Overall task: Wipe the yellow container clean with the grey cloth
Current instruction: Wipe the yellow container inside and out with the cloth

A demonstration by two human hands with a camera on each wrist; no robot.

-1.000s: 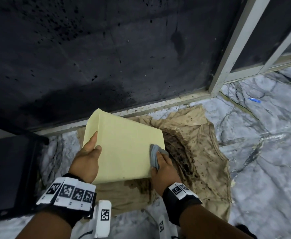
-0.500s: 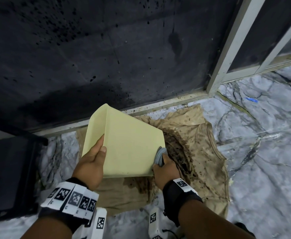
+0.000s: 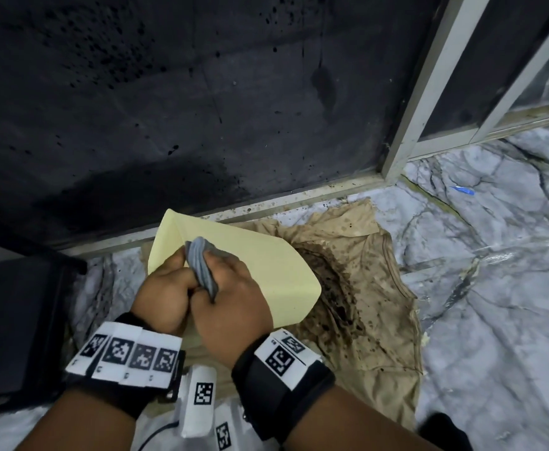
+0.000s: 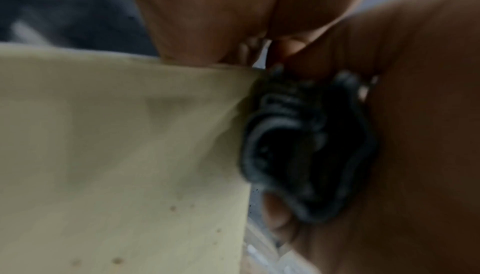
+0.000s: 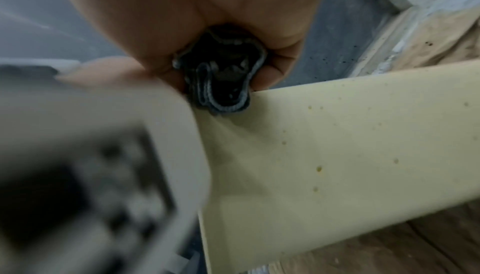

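Note:
The pale yellow container (image 3: pixel 260 265) is held tilted above a stained tan garment, its flat side facing me. My left hand (image 3: pixel 165 288) grips its left edge, fingers curled round the rim. My right hand (image 3: pixel 230 288) lies right beside it, clutching the bunched grey cloth (image 3: pixel 201 265) against the container's upper left part. The right wrist view shows the grey cloth (image 5: pixel 223 79) pinched in the fingers at the yellow container's (image 5: pixel 324 155) edge, whose surface carries small brownish spots. In the left wrist view, the cloth (image 4: pixel 298 144) sits beside the container wall (image 4: pixel 116 144).
A tan garment (image 3: pixel 364 288) soaked with dark stains lies on the marble floor (image 3: pixel 494 288) under the container. A dark spattered wall (image 3: pixel 169 92) and a metal frame (image 3: pixel 429 76) stand behind. A black box (image 3: pixel 16 320) is at the left, a blue scrap (image 3: pixel 461 190) far right.
My right hand has carried the cloth from the container's right edge across its face to the left, ending next to my left hand. The container has tilted slightly.

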